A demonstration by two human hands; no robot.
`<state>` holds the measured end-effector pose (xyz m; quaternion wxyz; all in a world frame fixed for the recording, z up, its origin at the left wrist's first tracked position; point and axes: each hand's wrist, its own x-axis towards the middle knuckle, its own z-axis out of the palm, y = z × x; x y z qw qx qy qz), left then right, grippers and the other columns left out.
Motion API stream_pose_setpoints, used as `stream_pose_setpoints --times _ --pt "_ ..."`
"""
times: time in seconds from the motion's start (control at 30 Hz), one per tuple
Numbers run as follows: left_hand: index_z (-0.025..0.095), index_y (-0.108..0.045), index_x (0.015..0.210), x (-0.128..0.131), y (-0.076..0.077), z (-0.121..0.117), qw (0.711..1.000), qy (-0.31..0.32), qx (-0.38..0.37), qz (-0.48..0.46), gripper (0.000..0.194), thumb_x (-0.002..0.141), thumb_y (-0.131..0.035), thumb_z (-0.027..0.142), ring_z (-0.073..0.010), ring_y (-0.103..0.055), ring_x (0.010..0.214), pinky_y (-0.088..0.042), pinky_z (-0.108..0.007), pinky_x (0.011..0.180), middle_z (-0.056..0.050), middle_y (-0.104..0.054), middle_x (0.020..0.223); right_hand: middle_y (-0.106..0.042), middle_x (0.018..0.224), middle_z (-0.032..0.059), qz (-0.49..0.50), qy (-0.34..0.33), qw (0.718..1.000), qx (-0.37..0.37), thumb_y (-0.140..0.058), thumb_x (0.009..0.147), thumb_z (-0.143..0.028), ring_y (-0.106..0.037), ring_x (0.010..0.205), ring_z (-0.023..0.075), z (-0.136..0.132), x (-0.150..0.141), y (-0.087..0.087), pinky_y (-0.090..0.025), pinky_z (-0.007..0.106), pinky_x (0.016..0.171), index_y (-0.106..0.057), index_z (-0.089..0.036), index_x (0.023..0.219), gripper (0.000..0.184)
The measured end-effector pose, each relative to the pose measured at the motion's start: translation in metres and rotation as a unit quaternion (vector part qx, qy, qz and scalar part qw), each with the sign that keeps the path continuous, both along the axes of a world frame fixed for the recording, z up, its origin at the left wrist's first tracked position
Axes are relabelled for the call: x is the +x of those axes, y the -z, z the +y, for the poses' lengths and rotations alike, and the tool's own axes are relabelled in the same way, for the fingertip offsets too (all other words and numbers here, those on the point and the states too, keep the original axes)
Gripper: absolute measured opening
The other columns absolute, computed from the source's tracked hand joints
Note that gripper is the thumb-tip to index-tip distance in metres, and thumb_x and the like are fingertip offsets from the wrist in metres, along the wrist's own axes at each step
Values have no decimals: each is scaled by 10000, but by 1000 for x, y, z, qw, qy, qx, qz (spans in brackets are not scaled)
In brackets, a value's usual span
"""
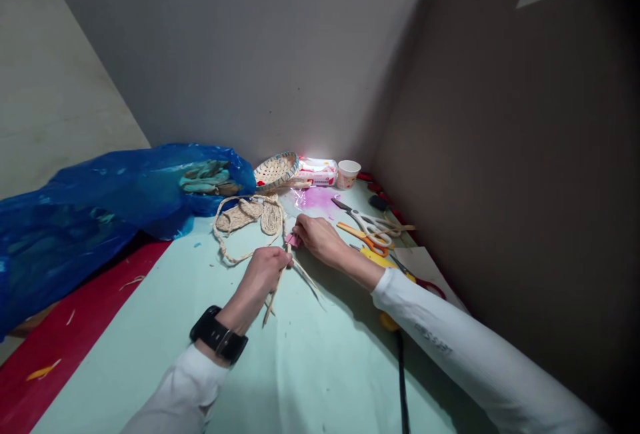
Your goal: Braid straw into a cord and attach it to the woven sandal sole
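Note:
My left hand (pixel 264 275) is closed around a few pale straw strands (pixel 300 277) that trail down and to the right over the mint-green table cover (pixel 310 361). A black watch sits on that wrist. My right hand (pixel 317 237) pinches a small pink clip (pixel 292 241) at the upper end of the same strands, fingers pressed together. Just beyond both hands lies a woven straw sandal piece (pixel 250 217) with a braided cord loop.
A blue plastic bag (pixel 110 201) holding straw fills the left. At the back stand a woven basket (pixel 276 171), a wipes pack (pixel 317 171) and a paper cup (pixel 348 173). White and orange scissors (pixel 370 227) lie right of my hands, near the brown wall. Red cloth (pixel 75 334) borders the left.

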<state>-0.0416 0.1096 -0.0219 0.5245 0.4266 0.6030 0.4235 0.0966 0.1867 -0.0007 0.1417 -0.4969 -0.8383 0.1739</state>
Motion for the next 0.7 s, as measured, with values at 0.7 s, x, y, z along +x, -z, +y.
stream_pose_setpoints --times 0.7 --pt "147 -617 728 -3 7 0 990 38 9 134 220 869 -580 311 -93 -490 493 -382 -222 471 47 -541 599 -689 887 85 35 22 999 24 -460 927 -191 -599 770 179 -24 3 -6 -307 262 626 -560 -167 962 109"
